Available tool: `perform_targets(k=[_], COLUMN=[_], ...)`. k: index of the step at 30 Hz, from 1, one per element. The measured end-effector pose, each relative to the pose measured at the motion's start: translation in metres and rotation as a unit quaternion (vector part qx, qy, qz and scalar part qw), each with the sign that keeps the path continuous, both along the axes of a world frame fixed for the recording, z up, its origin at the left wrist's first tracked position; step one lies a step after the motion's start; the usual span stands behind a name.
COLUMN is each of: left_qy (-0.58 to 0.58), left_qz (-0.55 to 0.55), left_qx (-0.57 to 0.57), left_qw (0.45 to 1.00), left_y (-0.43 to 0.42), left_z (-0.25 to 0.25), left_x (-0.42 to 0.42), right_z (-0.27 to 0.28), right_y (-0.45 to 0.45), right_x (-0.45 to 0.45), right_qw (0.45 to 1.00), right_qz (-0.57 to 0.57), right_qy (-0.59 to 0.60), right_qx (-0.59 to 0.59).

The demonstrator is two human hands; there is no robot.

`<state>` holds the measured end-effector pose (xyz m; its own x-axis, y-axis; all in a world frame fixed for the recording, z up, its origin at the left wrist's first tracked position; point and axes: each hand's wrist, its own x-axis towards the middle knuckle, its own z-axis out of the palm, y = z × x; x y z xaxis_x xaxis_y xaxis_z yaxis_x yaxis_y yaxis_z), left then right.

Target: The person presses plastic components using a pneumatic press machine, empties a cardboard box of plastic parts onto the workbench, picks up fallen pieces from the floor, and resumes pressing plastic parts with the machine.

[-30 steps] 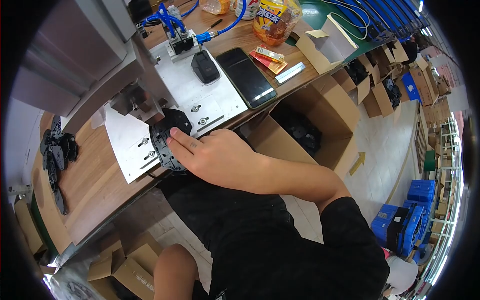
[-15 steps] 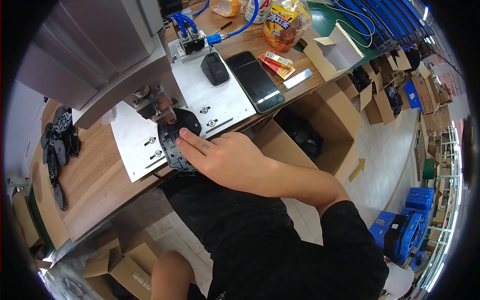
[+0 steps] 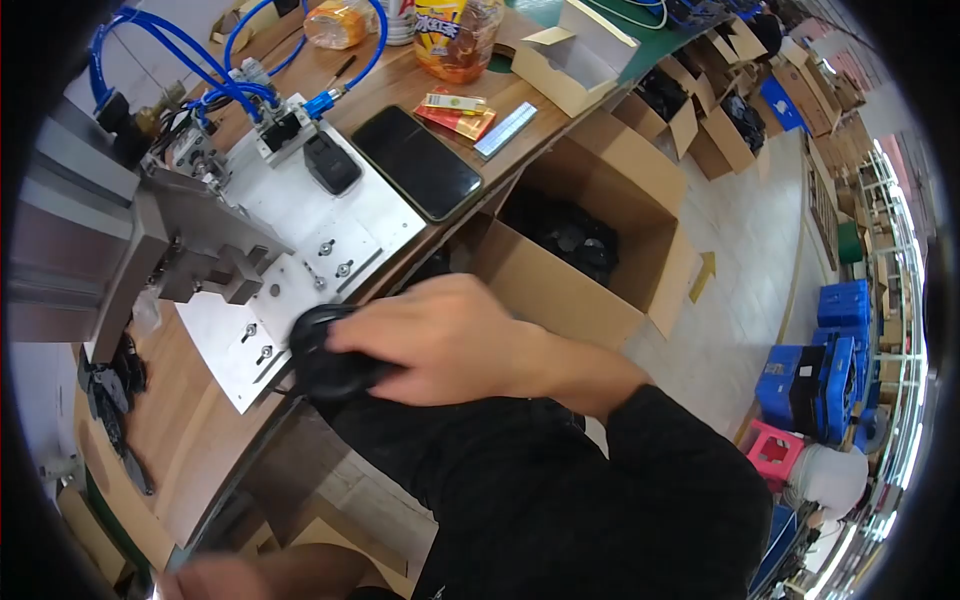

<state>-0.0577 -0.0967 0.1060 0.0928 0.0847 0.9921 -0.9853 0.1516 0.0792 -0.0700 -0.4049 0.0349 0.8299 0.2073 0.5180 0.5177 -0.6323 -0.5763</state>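
My right hand point(image 3: 435, 340) is closed on a black plastic part point(image 3: 325, 355), a rounded shell held at the front edge of the white metal plate point(image 3: 215, 355). Motion blurs the part, and my fingers cover some of it. Over the plate stands the metal press point(image 3: 215, 255), its work spot bare. At the bottom left my left hand point(image 3: 215, 578) is a smear at the frame's edge, so its fingers do not show clearly. A small black box-shaped piece point(image 3: 332, 163) sits on the plate's far part.
Thin black parts point(image 3: 110, 400) are piled at the table's left. Right of the plate lie a phone point(image 3: 418, 160), small packets point(image 3: 457, 115) and a drink bottle point(image 3: 455, 40). An open cardboard box point(image 3: 570, 295) with black pieces stands beside the table.
The black part has come off the plate under the press toward me, now in my right hand. My left hand has come into view at the bottom left. The camera view has turned.
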Motion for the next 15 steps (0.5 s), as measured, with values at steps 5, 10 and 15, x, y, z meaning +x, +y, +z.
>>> perform_targets(k=[5, 10, 15], left_qy=[0.418, 0.341, 0.292], left_qz=[0.38, 0.493, 0.64], left_qx=[0.203, 0.319, 0.313], left_qw=[0.8, 0.734, 0.638], left_y=[0.06, 0.122, 0.187], left_z=[-0.093, -0.129, -0.159], left_x=[0.041, 0.111, 0.194], right_z=[-0.007, -0.124, -0.165], right_y=[-0.077, -0.205, -0.147], right_x=[-0.06, -0.115, -0.099], right_qw=[0.874, 0.856, 0.91], right_qz=[-0.416, -0.449, -0.253], right_qy=[0.22, 0.225, 0.292], right_qx=[0.121, -0.125, -0.146])
